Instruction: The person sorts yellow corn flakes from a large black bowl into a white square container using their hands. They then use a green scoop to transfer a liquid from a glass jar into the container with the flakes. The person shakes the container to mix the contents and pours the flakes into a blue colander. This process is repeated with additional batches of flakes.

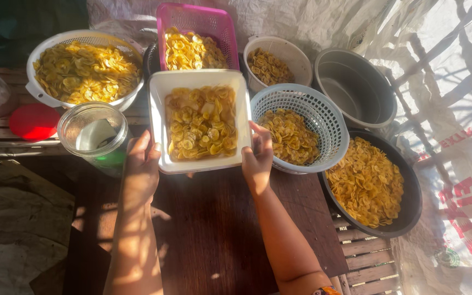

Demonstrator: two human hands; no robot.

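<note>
A white square tub [159,104] filled with yellow banana chips [200,123] sits in the middle, over a dark wooden board [214,229]. My left hand [140,164] grips its near left corner. On the near right edge my right hand [258,155] holds the tub, thumb over the rim. Both forearms reach in from the bottom of the view.
More chips fill a white colander [39,54], a pink basket [214,22], a small white bowl [296,54], a pale blue basket [312,106] and a black pan [411,202]. An empty grey basin [378,82], a clear jar [94,134] and a red lid [34,121] stand around.
</note>
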